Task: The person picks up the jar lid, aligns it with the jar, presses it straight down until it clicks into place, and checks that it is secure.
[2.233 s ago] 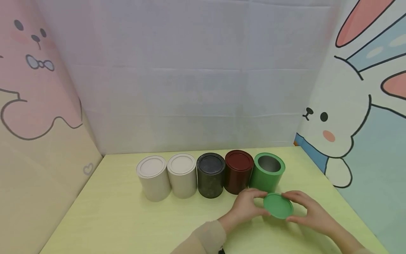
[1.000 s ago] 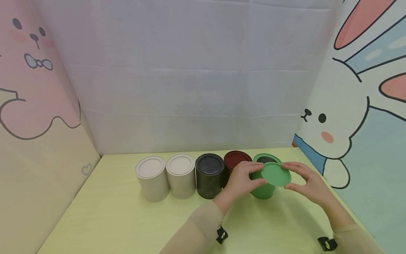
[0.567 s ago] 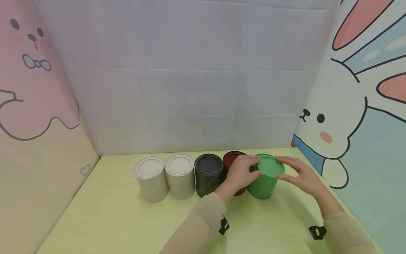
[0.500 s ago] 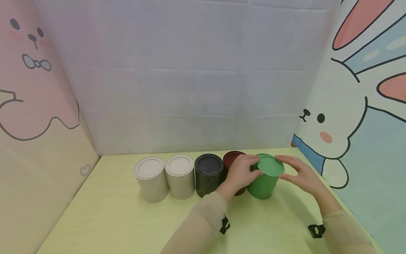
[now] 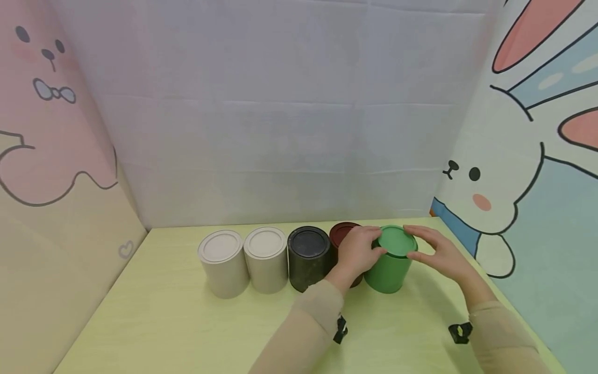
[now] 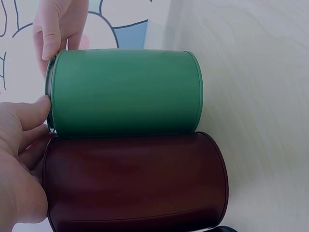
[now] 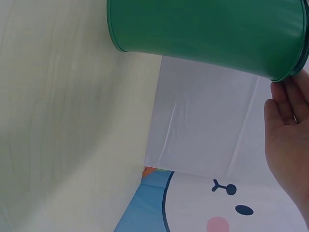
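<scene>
A green round lid (image 5: 397, 241) lies over the mouth of the green can (image 5: 389, 275). In the left wrist view a thin gap shows between the lid and the can's rim. My left hand (image 5: 357, 254) holds the lid's left edge between thumb and fingers, partly covering the dark red can (image 5: 342, 234). From the right side, my right hand (image 5: 441, 254) holds the opposite edge the same way. The green can (image 6: 128, 92) stands right against the dark red can (image 6: 137, 183) in the left wrist view. My right fingers (image 7: 285, 99) reach the lid's edge in the right wrist view.
Left of the dark red can stand a black can (image 5: 309, 259) and two white cans, the nearer one (image 5: 267, 265) and the leftmost (image 5: 224, 267), all lidded. The pale yellow table (image 5: 163, 322) ends at a white cloth backdrop (image 5: 280, 145). A rabbit-print panel (image 5: 504, 187) rises at the right.
Both hands have lifted the green lid from in front of the can, moved it up and back, and brought it down over the can's opening. Lately they have shifted only slightly.
</scene>
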Available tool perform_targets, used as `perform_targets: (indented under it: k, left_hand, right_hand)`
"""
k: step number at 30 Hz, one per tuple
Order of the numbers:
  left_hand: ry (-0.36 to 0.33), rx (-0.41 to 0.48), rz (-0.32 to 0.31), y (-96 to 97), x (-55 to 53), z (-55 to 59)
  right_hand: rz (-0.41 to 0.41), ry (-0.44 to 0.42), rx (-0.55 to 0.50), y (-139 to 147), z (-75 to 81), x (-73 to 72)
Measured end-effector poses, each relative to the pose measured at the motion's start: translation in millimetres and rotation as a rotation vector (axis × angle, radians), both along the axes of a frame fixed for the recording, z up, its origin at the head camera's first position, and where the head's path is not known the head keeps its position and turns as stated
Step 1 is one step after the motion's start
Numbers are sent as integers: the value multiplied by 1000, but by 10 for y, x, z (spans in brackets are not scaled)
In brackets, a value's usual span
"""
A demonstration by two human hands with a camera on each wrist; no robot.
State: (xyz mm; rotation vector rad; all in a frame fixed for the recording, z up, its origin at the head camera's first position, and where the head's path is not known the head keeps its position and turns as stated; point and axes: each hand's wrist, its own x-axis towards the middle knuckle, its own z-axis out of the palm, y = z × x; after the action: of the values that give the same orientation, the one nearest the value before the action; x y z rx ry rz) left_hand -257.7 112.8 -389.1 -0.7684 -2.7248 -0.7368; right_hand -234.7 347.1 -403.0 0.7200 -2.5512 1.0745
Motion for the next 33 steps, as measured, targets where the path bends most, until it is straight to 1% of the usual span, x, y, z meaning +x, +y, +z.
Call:
perform_targets:
  k: [3,8,15,19,21,23,26,28,30,33]
  left_hand:
    - [3,-19,30,22,-3,-13]
    - [-4,-31,51,53,-3,-18]
    - [12,-77,36,40,3,-14]
    - [41,-87,17,27,4,-24]
    - [61,-88,4,20,4,-36]
    - [82,-90,-11,10,11,-43]
    - [131,-105,-44,-12,30,-57]
    - [189,-132,-75,-36,49,-61]
    - [262,-175,-108,-61,65,-66]
    - [371,-238,-156,-87,86,-69]
  right_hand:
    - [-13,0,13,9,-10,-8]
    - [-31,0,51,33,-30,-15]
    - [-21,2,58,13,-44,3]
    - [-27,-2,67,15,-62,11]
    - [-42,15,74,19,-78,21]
    - [-53,52,67,20,-99,38]
    - [-52,158,51,35,-147,58]
    - [-34,244,53,33,-167,79]
    - [1,325,58,29,-173,93]
    - [50,416,66,16,-160,103]
